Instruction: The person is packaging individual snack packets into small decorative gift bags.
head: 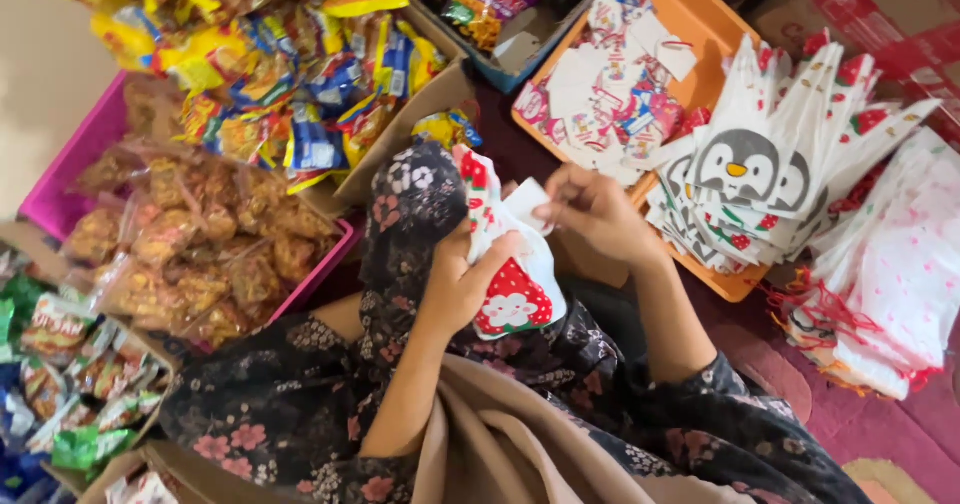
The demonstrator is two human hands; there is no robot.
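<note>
A pink bin (60, 189) of crinkly clear snack packets hems the left; an orange tray (700, 24) with a stack of penguin-print bags (760, 179) crowds the right. Between them, over the lap, the left hand (455, 284) clasps a glossy strawberry-print bag (510, 284); the right hand (595, 209) pinches a small white tag (527, 202) at its top edge.

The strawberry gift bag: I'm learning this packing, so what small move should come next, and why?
Probably press the white tag onto the bag: the right hand pinches it at the bag's top, while the left hand grips the bag.
</note>
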